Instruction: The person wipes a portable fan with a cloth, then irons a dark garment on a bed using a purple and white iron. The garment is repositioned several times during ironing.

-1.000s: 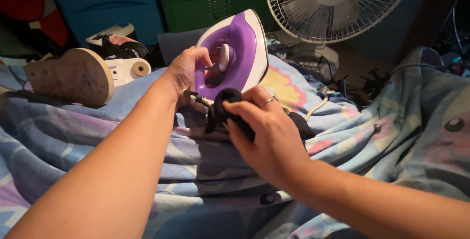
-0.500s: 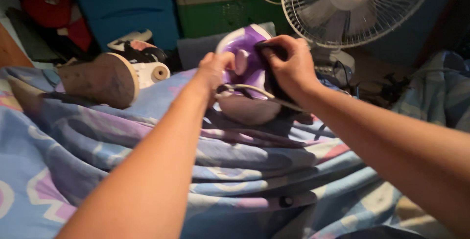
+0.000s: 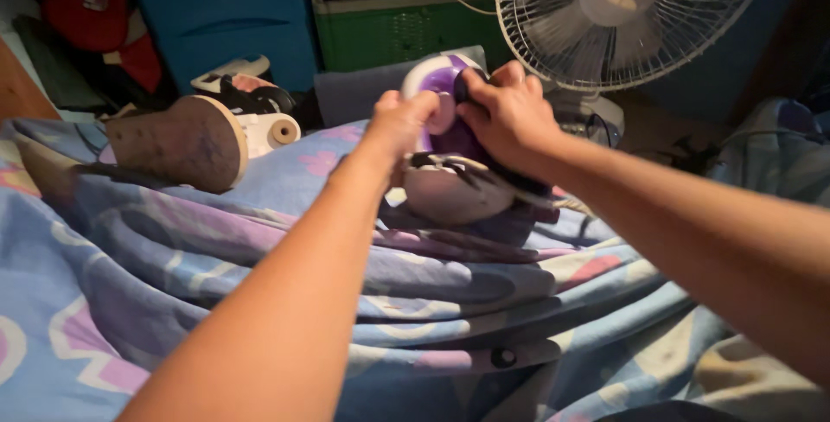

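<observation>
1. Right now both hands are on a purple and white plastic clothes iron [image 3: 454, 150], lying on the rumpled bedding at centre frame.
2. Left hand [image 3: 399, 119] curls against the iron's left side, fingers bent round the pale rounded part near the top; grip looks closed on the iron, fingertips partly hidden.
3. Right hand [image 3: 506, 111] wraps over the iron's top and right side, fingers pressed together on the dark part of the body; closed on the iron.
4. Dark cord [image 3: 458, 167] runs across the iron's pale lower body, below the hands.
5. Iron sits on a blue cotton sheet with pink and purple shapes [image 3: 259, 266], heavily folded, covering the whole foreground.
6. Brown worn shoe sole [image 3: 186, 141] lies on the sheet, well left of the iron, with a white shoe [image 3: 264, 124] just behind it.
7. White round-grille standing fan [image 3: 622, 15] is behind the right hand, near.
8. Green crate [image 3: 398, 33] and blue panel [image 3: 225, 15] at back; red item [image 3: 82, 7] at top left, too dim to identify.
</observation>
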